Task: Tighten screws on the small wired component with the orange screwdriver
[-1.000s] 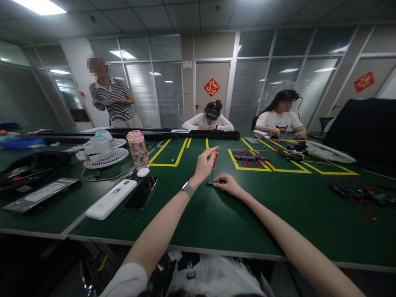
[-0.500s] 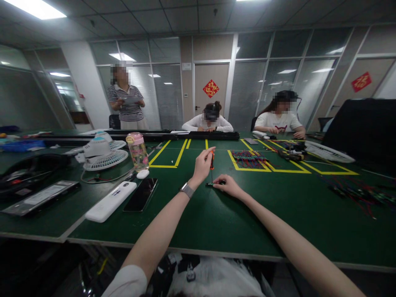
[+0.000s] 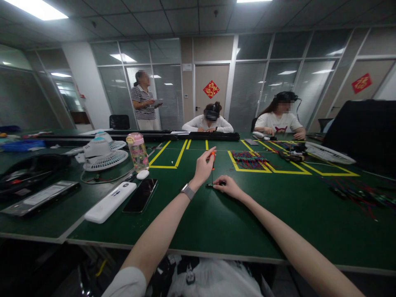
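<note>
My left hand (image 3: 204, 166) is closed around the orange-and-black handle of a screwdriver (image 3: 213, 161). The screwdriver stands upright, its thin shaft pointing down at a small dark green circuit board (image 3: 209, 185) on the table. Beside it, my right hand (image 3: 228, 185) pinches the right end of that board between thumb and fingers, low against the tabletop. A small black part (image 3: 222, 182) shows by the right fingers; its kind is unclear. Whether the screwdriver tip sits in a screw is too small to tell.
On the green table (image 3: 185, 227), a phone (image 3: 140, 195), a white power bank (image 3: 110, 202), a drink bottle (image 3: 137, 152) and a fan (image 3: 103, 152) stand left. Right are bundles of wired boards (image 3: 250, 160) within yellow tape and more wires (image 3: 365, 192). Several people are across the table.
The standing person in stripes has moved right and turned sideways. My left hand has barely shifted on the screwdriver; my right hand stays on the board.
</note>
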{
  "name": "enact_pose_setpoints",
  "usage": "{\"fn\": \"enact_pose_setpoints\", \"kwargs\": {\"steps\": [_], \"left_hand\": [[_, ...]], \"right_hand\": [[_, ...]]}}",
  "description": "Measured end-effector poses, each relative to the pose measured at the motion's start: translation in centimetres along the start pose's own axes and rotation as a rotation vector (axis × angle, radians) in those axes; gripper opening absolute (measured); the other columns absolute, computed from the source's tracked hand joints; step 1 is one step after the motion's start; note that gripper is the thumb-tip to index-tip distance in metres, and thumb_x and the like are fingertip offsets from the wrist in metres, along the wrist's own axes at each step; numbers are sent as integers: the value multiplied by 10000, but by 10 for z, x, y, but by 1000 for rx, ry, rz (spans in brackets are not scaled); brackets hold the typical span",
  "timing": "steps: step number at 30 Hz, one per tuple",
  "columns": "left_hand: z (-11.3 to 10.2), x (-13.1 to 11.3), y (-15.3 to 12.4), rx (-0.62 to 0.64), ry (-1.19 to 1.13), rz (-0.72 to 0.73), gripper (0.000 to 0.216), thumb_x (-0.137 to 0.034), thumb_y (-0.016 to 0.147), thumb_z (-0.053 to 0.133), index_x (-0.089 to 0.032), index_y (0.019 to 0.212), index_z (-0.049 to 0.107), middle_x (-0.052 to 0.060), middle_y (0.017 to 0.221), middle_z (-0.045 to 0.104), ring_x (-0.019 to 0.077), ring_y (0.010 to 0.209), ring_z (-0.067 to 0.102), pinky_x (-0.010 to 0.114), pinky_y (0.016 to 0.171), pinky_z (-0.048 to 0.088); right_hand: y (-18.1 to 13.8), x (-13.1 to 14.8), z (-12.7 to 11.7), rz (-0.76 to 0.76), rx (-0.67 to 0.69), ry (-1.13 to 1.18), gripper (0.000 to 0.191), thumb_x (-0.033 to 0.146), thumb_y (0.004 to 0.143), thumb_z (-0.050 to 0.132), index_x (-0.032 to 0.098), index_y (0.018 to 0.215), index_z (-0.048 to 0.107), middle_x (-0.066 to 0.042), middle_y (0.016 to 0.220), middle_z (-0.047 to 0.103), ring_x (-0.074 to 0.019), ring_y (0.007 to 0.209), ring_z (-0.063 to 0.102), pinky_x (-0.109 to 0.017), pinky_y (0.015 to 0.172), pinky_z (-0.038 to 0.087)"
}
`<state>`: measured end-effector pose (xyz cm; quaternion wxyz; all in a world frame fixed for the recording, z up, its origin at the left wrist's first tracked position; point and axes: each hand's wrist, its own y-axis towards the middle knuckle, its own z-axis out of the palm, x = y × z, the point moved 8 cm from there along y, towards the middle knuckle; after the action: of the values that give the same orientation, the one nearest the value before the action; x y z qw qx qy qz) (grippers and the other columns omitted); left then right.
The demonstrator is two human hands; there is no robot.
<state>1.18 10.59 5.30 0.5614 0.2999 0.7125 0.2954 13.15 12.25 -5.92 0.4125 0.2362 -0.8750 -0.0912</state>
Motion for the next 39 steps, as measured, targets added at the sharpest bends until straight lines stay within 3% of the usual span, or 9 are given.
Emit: {"fn": "enact_pose_setpoints", "kwargs": {"steps": [6, 12, 19, 25, 31, 39], "left_hand": [[-6, -3, -3, -91, 115, 29, 195, -295, 826, 618, -226, 996, 683, 34, 914, 573, 139, 836, 577, 249, 764, 480], [-1, 3, -2, -29, 54, 26, 334, -220, 944, 385, -229, 1218, 577, 61, 1075, 592, 146, 988, 574, 279, 889, 450], [-9, 1, -6, -145, 133, 40, 220, -313, 833, 609, -234, 1026, 679, 33, 896, 578, 140, 823, 578, 249, 757, 479], [-5, 8, -4, -87, -1, -11, 316, -274, 938, 410, -237, 1189, 599, 52, 1036, 631, 136, 876, 614, 256, 789, 476], [-9, 2, -6, -143, 107, 18, 232, -308, 849, 584, -221, 1045, 672, 32, 889, 596, 132, 798, 577, 241, 745, 472], [-6, 6, -5, -95, 63, -20, 325, -235, 941, 401, -227, 1211, 580, 53, 1021, 616, 133, 893, 594, 257, 809, 470]], "right_hand": [[0, 1, 0, -2, -7, -8, 165, 263, 707, 671, 149, 806, 737, -54, 751, 678, -183, 730, 610, -294, 712, 463], [1, -3, 1, -17, -9, -13, 163, 274, 710, 672, 162, 811, 733, -44, 746, 672, -175, 716, 603, -294, 716, 463], [2, -7, 2, -9, -9, -2, 179, 286, 717, 668, 150, 815, 730, -49, 746, 664, -178, 722, 598, -299, 717, 458], [2, -6, 2, -10, -4, -4, 181, 284, 715, 673, 154, 824, 736, -47, 750, 665, -175, 724, 600, -295, 720, 460], [1, -4, 2, -17, -1, -8, 175, 281, 723, 667, 155, 821, 737, -51, 757, 667, -180, 734, 607, -297, 721, 466], [0, 0, 0, -10, -3, -18, 175, 289, 723, 669, 158, 819, 735, -50, 761, 669, -180, 734, 606, -299, 726, 465]]}}
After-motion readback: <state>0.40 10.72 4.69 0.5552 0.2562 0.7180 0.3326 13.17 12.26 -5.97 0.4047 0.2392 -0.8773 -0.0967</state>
